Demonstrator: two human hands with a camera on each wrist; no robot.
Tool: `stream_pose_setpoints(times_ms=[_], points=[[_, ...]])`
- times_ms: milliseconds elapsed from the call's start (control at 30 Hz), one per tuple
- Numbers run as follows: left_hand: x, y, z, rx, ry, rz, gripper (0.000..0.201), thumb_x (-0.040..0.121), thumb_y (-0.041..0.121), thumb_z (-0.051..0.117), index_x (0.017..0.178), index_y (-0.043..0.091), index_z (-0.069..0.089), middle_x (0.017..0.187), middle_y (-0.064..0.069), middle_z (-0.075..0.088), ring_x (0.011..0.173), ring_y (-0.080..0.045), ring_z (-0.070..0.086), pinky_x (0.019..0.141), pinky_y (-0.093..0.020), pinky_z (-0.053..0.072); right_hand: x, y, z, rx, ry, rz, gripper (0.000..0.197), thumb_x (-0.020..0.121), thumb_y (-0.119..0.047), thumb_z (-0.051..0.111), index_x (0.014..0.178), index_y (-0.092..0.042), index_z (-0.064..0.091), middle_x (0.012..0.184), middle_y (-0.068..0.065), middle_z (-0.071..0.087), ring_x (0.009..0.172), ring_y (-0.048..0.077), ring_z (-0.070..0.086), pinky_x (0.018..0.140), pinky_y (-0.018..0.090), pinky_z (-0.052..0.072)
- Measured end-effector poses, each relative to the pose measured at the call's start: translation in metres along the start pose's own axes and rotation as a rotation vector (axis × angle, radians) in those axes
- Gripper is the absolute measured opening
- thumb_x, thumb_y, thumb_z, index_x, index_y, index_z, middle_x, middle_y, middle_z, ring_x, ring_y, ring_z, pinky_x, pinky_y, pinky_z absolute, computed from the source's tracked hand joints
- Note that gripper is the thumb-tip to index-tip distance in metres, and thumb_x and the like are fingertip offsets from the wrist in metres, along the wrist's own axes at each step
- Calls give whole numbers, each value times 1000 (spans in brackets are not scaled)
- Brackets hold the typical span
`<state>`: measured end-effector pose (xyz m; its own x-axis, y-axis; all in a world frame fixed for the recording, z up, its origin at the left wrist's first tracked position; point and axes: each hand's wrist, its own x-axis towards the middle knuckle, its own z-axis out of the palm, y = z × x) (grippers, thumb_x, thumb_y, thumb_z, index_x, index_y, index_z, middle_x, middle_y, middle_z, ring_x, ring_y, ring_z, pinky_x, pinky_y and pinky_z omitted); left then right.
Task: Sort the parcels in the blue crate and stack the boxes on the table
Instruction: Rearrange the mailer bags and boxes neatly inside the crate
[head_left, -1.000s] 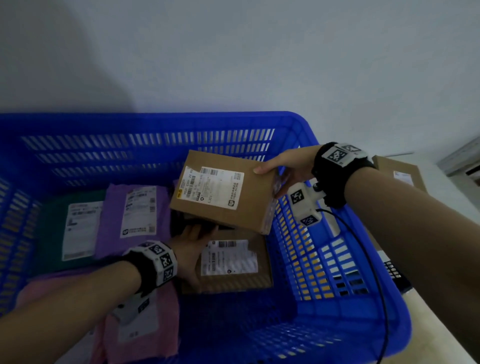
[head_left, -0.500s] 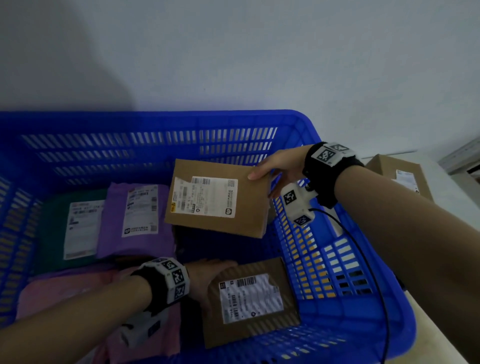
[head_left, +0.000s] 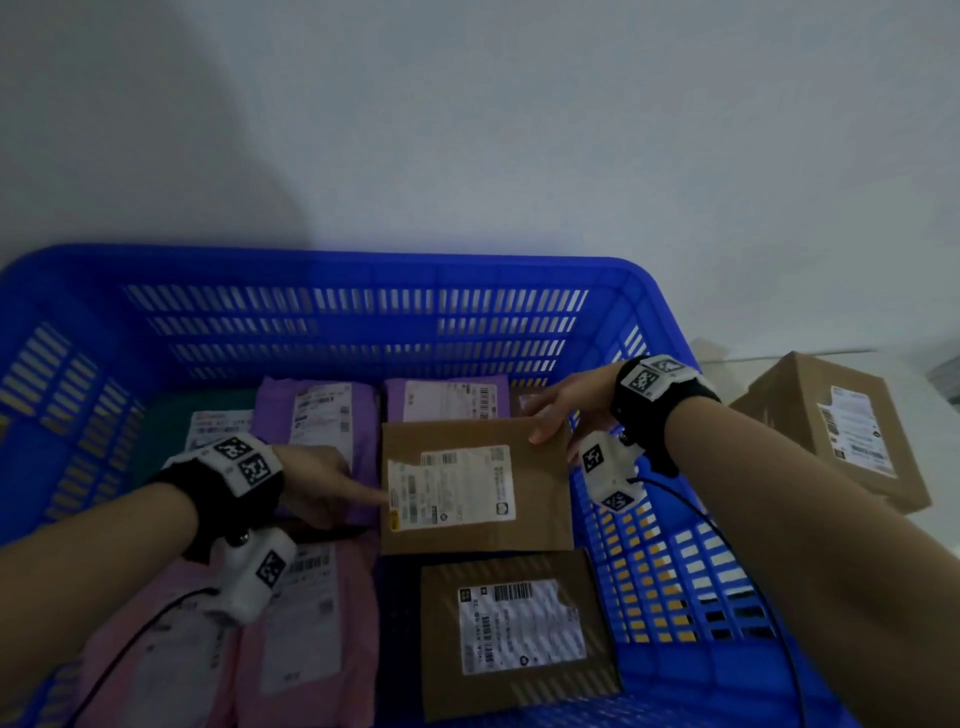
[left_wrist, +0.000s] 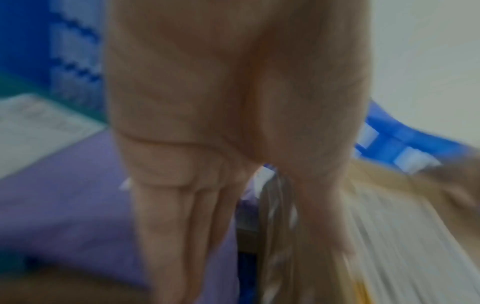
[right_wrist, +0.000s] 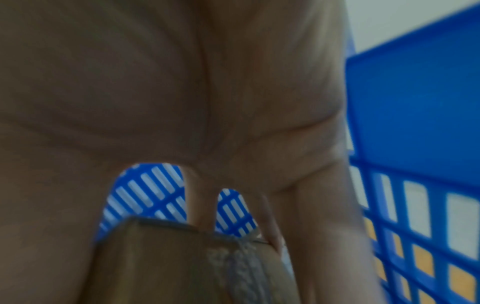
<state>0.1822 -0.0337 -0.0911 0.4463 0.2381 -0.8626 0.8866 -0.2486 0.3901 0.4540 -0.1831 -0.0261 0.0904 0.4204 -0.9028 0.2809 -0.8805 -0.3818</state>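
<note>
A brown cardboard box (head_left: 537, 499) with a white label hangs level over the right half of the blue crate (head_left: 363, 260). My right hand (head_left: 566, 400) grips its far right corner, thumb on top (right_wrist: 168, 257). My left hand (head_left: 322, 483) holds its left edge; the left wrist view shows that edge (left_wrist: 275, 226) between thumb and straight fingers. A second labelled box (head_left: 519, 634) lies flat on the crate floor, near right. Another box (head_left: 831, 431) stands on the table right of the crate.
Soft parcels lie along the crate's left and back: two purple ones (head_left: 317, 415) (head_left: 447, 400), a green one (head_left: 171, 415) and pink ones (head_left: 306, 623) at the near left. A pale wall rises behind the crate.
The held box has come down level and nearer to me. My left hand let go of the second box, now flat at the near right, and took the held box's left edge.
</note>
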Motion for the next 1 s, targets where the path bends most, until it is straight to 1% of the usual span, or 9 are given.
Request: stream_pose_setpoints(times_ms=[100,233,333,433,600,733,867,933,1000], points=[[2,11,8,-287,36,79,54,79,46,68,125,25,48,123,2,58,107,-18,60,72,-26,56,8,2,9,-39,-8,10,54,85,-14,66,136,-17,48,144,6,40,134,29,37,112,48,35],[15,16,23,-449,-9,167,66,68,43,73,126,13,59,116,-5,70,104,-20,68,91,-34,55,21,7,15,30,29,-3,59,85,-16,68,139,-18,46,147,4,37,138,30,33,109,44,38],[17,19,27,-507,10,148,46,83,35,67,121,9,62,113,-11,71,106,-28,67,97,-45,51,26,15,16,134,68,-31,52,88,-10,64,136,-10,46,132,7,49,127,32,48,95,41,50],[15,19,24,-538,7,132,39,86,29,66,120,9,62,112,-15,71,106,-31,67,95,-47,52,29,18,16,194,55,-43,45,85,-11,67,127,-6,52,121,9,56,107,29,61,84,40,57],[7,21,14,-485,-17,144,37,84,26,68,117,11,64,105,-8,75,95,-22,72,95,-43,53,33,21,20,251,56,-51,55,84,-15,69,134,-6,47,131,10,54,109,28,62,89,39,56],[-1,23,5,-479,-65,97,35,82,27,71,115,17,65,104,-6,75,104,-27,67,97,-52,49,30,23,20,334,20,-68,48,87,-11,65,132,-7,48,109,2,57,92,18,62,69,29,59],[-10,29,1,-474,-16,85,23,84,24,68,102,28,54,92,-1,73,90,-17,66,74,-39,56,42,30,23,379,8,-75,39,89,-11,62,127,-9,51,107,2,60,96,19,61,82,34,57],[-6,31,3,-485,-9,103,20,86,24,66,102,29,55,96,0,70,90,-17,66,80,-42,55,50,33,25,373,59,-56,36,90,-13,61,125,-7,52,107,3,61,103,22,60,93,40,52],[5,31,8,-499,-15,108,24,85,18,68,105,28,58,101,-1,71,94,-18,66,89,-47,53,56,35,24,350,104,-36,39,90,-11,61,127,-4,50,113,8,60,114,28,57,94,42,52]])
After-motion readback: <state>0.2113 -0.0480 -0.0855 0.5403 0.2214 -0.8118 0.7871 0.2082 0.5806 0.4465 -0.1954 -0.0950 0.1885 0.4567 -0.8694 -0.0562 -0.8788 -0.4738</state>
